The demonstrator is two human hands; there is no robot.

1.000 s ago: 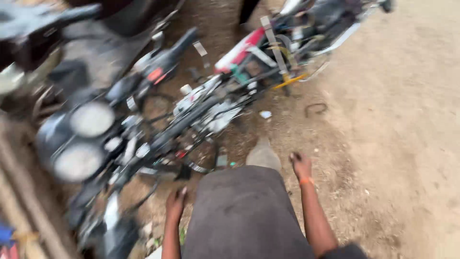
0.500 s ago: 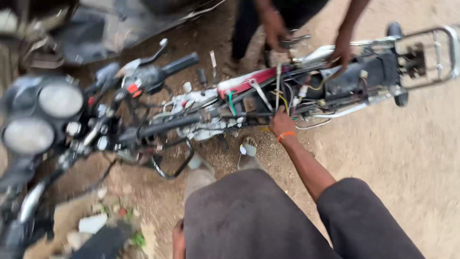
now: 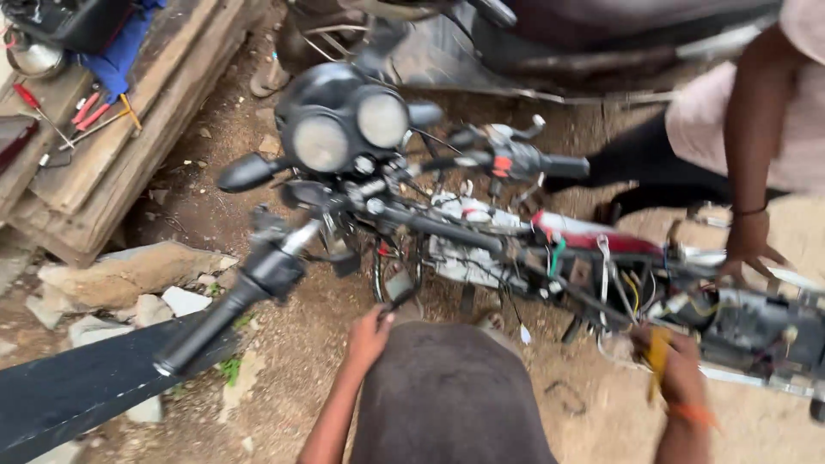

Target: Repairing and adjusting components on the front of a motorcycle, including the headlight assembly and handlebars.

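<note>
A stripped motorcycle (image 3: 481, 236) lies across the dirt, with twin round gauges (image 3: 348, 129), black handlebar grips and loose wiring along its frame. My left hand (image 3: 369, 333) reaches up beside my dark-trousered knee (image 3: 447, 395) and touches a small black part under the engine; its grip is blurred. My right hand (image 3: 679, 365), with an orange wristband, is closed around a yellow-handled tool (image 3: 658, 359) next to the wiring at the rear frame. Another person's hand (image 3: 749, 249) rests on the rear frame.
Wooden planks (image 3: 129, 112) at the upper left carry red-handled tools (image 3: 86, 110) and a blue cloth. Broken stones (image 3: 129, 275) and a black panel (image 3: 77, 387) lie at the left. A second motorcycle (image 3: 550, 43) stands behind. The other person stands at the right.
The view has swung left, so the gauges are now central. My right hand has come down from the frame wiring to the rear frame. My left hand has risen towards the engine.
</note>
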